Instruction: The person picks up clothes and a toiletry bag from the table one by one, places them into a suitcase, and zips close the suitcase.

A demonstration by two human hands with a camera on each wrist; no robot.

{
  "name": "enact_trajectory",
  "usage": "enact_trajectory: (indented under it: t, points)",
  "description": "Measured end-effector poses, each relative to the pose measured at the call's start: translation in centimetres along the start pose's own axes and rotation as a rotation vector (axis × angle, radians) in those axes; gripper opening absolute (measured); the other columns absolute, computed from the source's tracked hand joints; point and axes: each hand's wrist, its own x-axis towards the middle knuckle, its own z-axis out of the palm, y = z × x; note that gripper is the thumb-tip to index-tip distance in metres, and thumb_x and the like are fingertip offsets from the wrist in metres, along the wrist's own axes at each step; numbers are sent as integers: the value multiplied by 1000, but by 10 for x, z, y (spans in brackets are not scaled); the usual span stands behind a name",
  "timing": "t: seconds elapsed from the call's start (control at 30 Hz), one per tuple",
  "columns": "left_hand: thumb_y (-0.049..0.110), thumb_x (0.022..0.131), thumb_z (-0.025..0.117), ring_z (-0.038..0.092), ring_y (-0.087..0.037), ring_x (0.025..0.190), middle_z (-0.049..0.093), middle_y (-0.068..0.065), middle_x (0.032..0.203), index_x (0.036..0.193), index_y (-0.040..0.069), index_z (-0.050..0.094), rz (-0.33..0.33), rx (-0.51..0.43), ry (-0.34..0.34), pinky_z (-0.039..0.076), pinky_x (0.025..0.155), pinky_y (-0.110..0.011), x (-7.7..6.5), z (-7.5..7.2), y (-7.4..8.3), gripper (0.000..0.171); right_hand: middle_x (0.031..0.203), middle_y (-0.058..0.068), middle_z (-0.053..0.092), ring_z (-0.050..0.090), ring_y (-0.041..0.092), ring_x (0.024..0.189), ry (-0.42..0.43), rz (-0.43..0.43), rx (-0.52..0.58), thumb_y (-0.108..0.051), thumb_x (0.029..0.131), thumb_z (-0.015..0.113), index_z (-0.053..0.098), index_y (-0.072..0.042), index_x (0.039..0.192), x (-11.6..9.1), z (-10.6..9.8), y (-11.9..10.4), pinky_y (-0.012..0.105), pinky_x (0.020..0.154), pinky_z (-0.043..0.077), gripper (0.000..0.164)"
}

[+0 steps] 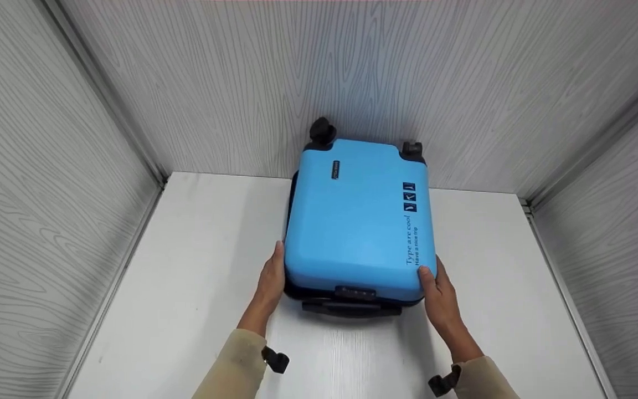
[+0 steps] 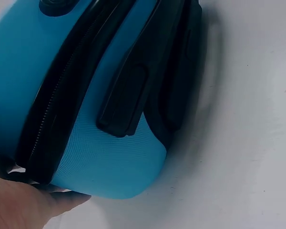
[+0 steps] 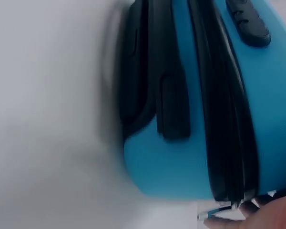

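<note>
A bright blue hard-shell suitcase (image 1: 360, 216) lies flat with its front face up. Its black wheels (image 1: 322, 131) point toward the back wall, and its handle end faces me. My left hand (image 1: 271, 280) holds the left side near the front corner, its fingers partly hidden by the shell. At the opposite corner my right hand (image 1: 441, 296) grips the right side, with the thumb over the top edge. A black combination lock (image 1: 355, 292) sits above the black carry handle (image 1: 352, 309). In the left wrist view the black zipper band (image 2: 62, 90) runs past my left hand.
White wood-grain panels enclose the space: a back wall (image 1: 230, 83), a left wall (image 1: 36, 183) and a right wall (image 1: 612, 221). The white floor panel (image 1: 202, 266) extends on both sides of the suitcase. Dark metal rails (image 1: 114, 293) line the floor's side edges.
</note>
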Motion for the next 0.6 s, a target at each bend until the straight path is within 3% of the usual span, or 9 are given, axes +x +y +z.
enact_trajectory:
  t: [0.13,0.23,0.37,0.43,0.6]
  points:
    - [63,111,20,14,-32,164,21,-16,175,167,0,21,54,-9,21,11,132,-51,-2,1,6,84,176,13,17,20,36,162,-15,10,40,-54,112,35,9,-19,172,1,1,-1,60,127,21,73]
    - [62,110,28,25,-36,160,28,-21,171,165,1,25,97,-36,24,17,130,-54,-3,2,8,82,176,13,18,20,35,162,-7,7,34,-54,112,37,11,-19,172,1,3,-2,59,128,21,74]
    - [62,105,47,38,-37,145,37,-23,158,150,8,32,101,-104,40,26,121,-54,-6,5,6,71,176,14,21,22,36,161,-16,14,-16,-54,110,43,13,-18,172,0,3,-4,59,127,24,77]
    - [55,102,55,38,-36,142,37,-23,153,143,8,32,101,-143,59,26,118,-51,-6,6,4,67,175,15,22,23,36,161,-26,5,-29,-53,110,46,13,-18,172,0,3,-4,59,126,26,78]
    - [41,98,58,36,-37,140,34,-24,150,142,5,30,104,-161,78,25,117,-51,-4,4,-1,63,175,16,22,28,38,159,-38,1,-36,-53,109,48,12,-20,172,2,5,-4,61,124,30,79]
